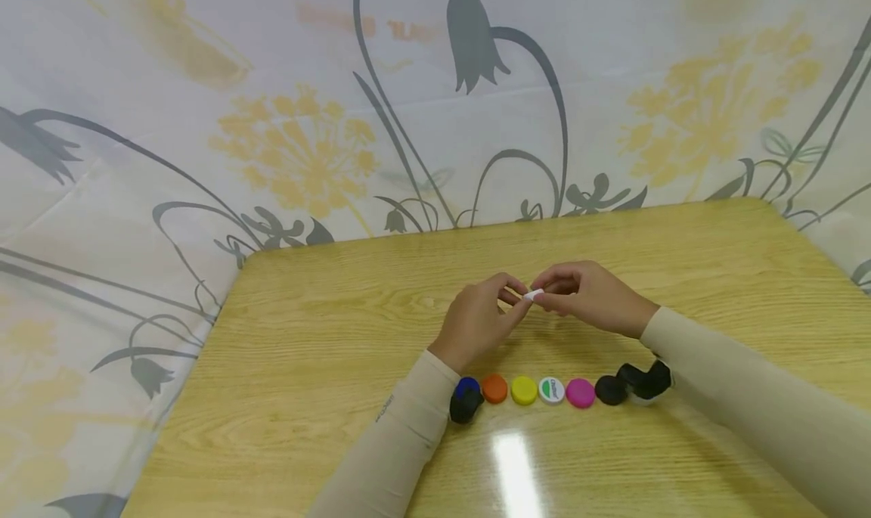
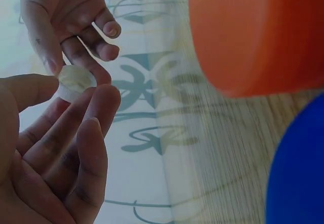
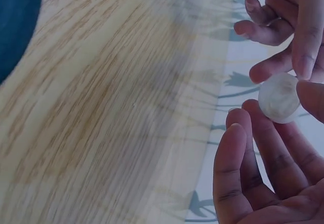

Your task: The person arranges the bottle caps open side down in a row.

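Out over the table, a white bottle cap [image 1: 534, 295] is pinched at its edges between the fingertips of both hands. My left hand [image 1: 479, 317] grips it from the left with thumb and fingers. From the opposite side my right hand [image 1: 599, 299] pinches it too. In the left wrist view the round cap [image 2: 76, 78] shows a ribbed side. Its whitish flat face [image 3: 279, 97] appears in the right wrist view, with the outer fingers of both hands loosely bent around it.
Nearer me, a row of caps runs left to right: blue [image 1: 467, 386], orange [image 1: 494, 389], yellow [image 1: 525, 390], white with green print [image 1: 551, 390], pink [image 1: 581, 392] and black [image 1: 611, 389]. Wrist cameras overlap both row ends. A flower-patterned cloth [image 1: 306, 155] hangs behind the wooden table [image 1: 306, 367].
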Demonstrator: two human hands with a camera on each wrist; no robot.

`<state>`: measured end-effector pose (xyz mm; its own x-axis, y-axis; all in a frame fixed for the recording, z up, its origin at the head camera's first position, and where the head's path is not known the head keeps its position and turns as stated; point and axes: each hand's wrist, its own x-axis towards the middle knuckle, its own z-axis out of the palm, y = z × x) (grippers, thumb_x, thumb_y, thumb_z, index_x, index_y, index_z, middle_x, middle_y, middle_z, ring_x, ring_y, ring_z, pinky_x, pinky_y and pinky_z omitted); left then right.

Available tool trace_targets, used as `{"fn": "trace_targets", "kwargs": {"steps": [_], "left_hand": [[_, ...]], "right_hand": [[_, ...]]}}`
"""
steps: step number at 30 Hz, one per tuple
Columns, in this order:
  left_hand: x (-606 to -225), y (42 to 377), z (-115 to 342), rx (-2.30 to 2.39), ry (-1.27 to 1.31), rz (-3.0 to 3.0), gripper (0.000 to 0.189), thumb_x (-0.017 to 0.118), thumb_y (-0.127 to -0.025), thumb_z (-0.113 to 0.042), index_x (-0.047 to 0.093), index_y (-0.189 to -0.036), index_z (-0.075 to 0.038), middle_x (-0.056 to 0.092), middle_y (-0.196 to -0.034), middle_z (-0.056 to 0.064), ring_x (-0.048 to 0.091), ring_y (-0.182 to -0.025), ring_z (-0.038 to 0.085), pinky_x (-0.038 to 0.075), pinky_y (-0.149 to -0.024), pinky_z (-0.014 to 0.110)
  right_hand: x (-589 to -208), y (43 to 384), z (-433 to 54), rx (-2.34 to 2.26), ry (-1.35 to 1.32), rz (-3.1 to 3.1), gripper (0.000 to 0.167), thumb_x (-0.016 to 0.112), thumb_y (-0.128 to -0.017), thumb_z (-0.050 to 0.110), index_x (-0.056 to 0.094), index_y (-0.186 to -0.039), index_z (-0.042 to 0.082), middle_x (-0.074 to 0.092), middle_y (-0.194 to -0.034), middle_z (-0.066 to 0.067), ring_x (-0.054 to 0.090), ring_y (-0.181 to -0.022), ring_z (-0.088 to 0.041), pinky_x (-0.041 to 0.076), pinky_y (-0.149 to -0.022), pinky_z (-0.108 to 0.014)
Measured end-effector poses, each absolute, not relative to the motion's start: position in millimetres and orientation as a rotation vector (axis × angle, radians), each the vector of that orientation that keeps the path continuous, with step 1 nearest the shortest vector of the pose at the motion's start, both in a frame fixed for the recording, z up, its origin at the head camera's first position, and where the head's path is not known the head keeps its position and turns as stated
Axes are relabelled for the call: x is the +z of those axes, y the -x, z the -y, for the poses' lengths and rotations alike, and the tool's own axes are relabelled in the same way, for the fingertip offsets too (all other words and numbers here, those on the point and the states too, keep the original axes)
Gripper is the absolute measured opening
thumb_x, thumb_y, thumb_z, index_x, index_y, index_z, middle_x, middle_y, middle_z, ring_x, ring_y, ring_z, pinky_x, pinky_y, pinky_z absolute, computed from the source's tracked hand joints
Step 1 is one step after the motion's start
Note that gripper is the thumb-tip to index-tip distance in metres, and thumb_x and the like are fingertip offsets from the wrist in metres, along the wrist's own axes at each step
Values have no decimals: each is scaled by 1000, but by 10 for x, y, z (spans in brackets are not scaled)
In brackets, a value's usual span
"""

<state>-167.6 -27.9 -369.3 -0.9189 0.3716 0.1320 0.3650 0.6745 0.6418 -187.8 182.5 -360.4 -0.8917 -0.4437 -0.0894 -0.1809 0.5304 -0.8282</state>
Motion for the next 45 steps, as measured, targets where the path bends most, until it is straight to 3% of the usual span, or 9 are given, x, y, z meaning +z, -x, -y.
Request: {"fn": "trace_targets", "kwargs": {"steps": [10,19,23,30,37,45], "left_hand": [[-3683,1654,260,1113,-619,-2846,36,68,-96,-33,65,-128,-17,77,-109,1,72,-80,10,52,-65,16],[-3681,1639,239,1196,-612,-2782,29,71,-94,-30,71,-118,-15,77,-108,0,68,-65,4,51,-59,15],[-3694,1614,216,1179,-634,-2777,29,72,-93,-31,73,-117,-15,77,-108,-1,67,-68,0,51,-62,14],[-3680,1537,117,1087,-709,-2832,27,72,-92,-35,74,-113,-18,77,-105,-6,72,-90,8,50,-71,12],[-3707,1442,-37,930,-786,-2852,29,70,-93,-41,71,-115,-21,77,-102,-10,68,-75,0,46,-63,10],[-3725,1369,-276,788,-825,-2860,27,67,-94,-47,70,-111,-27,76,-103,-14,65,-77,-5,43,-62,11]], "right_hand": [[-3653,1835,-1898,-1230,577,-2558,36,70,-95,35,66,-125,16,71,-116,-4,67,-103,-19,53,-85,-35],[-3635,1756,-1937,-1216,624,-2610,38,72,-94,29,67,-127,11,74,-115,-7,71,-103,-21,58,-86,-38],[-3623,1704,-1963,-1201,667,-2633,32,72,-93,25,70,-122,11,74,-113,-4,71,-101,-18,58,-84,-31],[-3594,1598,-2049,-1183,709,-2654,24,73,-92,24,72,-115,15,74,-108,1,69,-97,-10,56,-82,-24],[-3623,1444,-2206,-1130,790,-2715,21,75,-91,21,72,-111,18,72,-103,6,65,-93,-3,57,-80,-25],[-3646,1277,-2466,-1101,827,-2739,23,76,-90,17,71,-112,15,72,-108,3,63,-90,2,57,-78,-24]]}}
